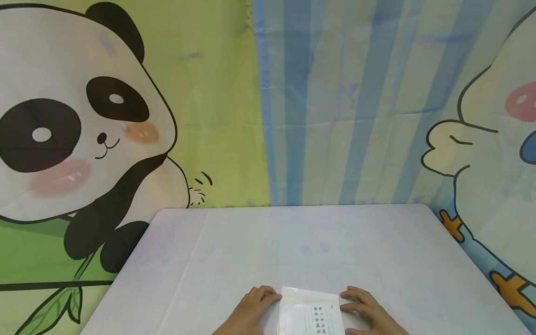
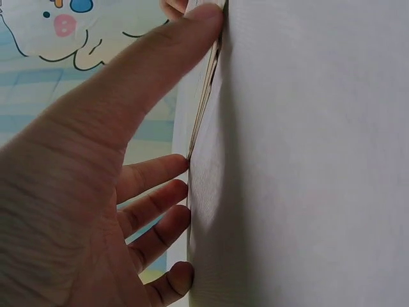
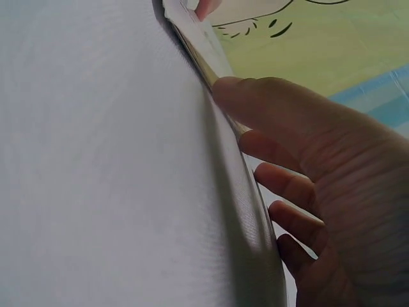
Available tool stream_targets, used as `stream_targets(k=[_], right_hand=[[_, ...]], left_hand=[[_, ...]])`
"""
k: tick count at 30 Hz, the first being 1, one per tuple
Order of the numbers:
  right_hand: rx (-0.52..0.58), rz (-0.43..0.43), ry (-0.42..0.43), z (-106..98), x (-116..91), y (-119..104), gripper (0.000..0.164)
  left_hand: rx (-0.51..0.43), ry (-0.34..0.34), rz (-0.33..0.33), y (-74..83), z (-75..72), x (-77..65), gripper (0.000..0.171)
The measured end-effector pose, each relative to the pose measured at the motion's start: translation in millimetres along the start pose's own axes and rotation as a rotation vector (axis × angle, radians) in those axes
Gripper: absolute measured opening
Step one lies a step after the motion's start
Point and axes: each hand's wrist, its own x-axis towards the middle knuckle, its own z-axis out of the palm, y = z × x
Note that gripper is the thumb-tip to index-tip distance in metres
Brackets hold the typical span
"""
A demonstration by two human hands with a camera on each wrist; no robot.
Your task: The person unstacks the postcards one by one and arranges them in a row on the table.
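Note:
A thin booklet [image 1: 297, 321] with a pale cover and printed dark characters lies on the white table, partly cut off by the bottom of the head view. My left hand [image 1: 251, 311] touches its left edge; in the left wrist view the thumb reaches along the page edges [image 2: 206, 86], while the other fingertips rest at the tabletop. On the opposite side, my right hand [image 1: 370, 314] has its fingers spread, with the fingertips right at the booklet's right edge. The right wrist view shows the thumb [image 3: 255, 99] lying against that edge.
The white tabletop [image 1: 318, 251] stretches back to a curtain [image 1: 310, 102] with blue stripes. A printed panda [image 1: 138, 135] covers the left backdrop, and another cartoon figure [image 1: 494, 186] is at the right.

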Motion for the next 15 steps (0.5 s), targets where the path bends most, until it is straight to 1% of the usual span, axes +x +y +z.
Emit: stream_targets(k=[2, 4, 7, 9, 11, 13, 15], right_hand=[[0.0, -0.013, 0.009, 0.7, 0.4, -0.7, 0.051], [-0.006, 0.013, 0.019, 1.2, 0.7, -3.3, 0.052], [-0.028, 0.11, 0.028, 1.6, 0.7, -9.2, 0.051], [-0.034, 0.196, 0.027, 2.1, 0.4, -12.5, 0.05], [-0.033, 0.226, 0.018, 3.5, -0.1, -12.9, 0.051], [-0.047, 0.177, 0.007, 6.0, -0.2, -9.9, 0.056], [-0.054, 0.093, 0.004, 9.2, -0.1, -5.2, 0.061]], left_hand=[[0.004, 0.005, -0.005, 0.8, 0.1, -0.1, 0.093], [-0.006, 0.002, -0.015, 1.4, -0.1, -0.1, 0.094], [-0.033, -0.019, -0.038, 2.0, -0.4, -0.2, 0.093], [-0.046, -0.04, -0.053, 1.8, -0.5, -0.2, 0.091], [-0.048, -0.055, -0.063, 1.4, -0.3, -0.1, 0.089], [-0.044, -0.064, -0.069, 1.1, 0.0, -0.2, 0.086], [-0.045, -0.066, -0.073, 1.1, 0.2, -0.1, 0.084]])
